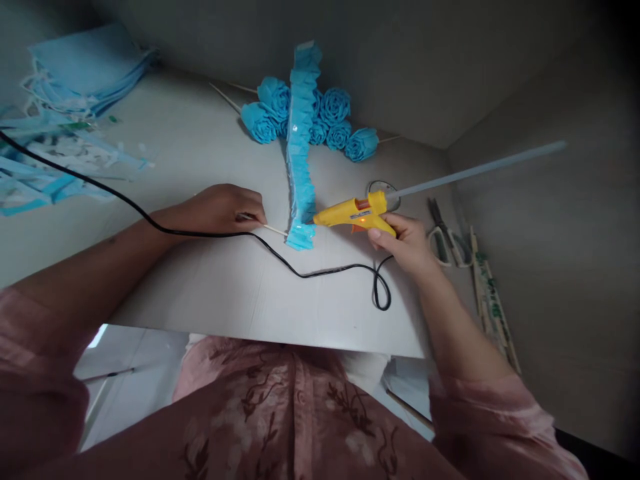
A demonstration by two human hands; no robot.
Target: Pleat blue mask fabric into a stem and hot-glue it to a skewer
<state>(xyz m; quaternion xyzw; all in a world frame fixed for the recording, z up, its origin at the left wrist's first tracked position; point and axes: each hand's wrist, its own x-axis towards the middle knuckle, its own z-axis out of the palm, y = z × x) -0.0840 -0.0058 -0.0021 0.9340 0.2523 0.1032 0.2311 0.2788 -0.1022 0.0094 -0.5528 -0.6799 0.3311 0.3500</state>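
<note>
My left hand (233, 205) pinches a thin wooden stick (275, 231), whose tip meets the near end of a ruffled blue strip (301, 160). The strip runs away from me up the table, its far end in front of several blue flowers. In my right hand (407, 243) is a yellow glue gun (350, 213) with a small orange light on its side. Its nozzle is at the strip's right edge, near the stick. A long pale glue stick (475, 168) juts out of the gun's back.
Blue rolled flowers (336, 105) on sticks lie at the back. Left are stacked blue sheets (90, 63) and scraps (55, 163). Scissors (445, 237), a tape roll (384, 192) and green-marked sticks (493, 297) are right. A black cord (200, 234) crosses the table and my left forearm.
</note>
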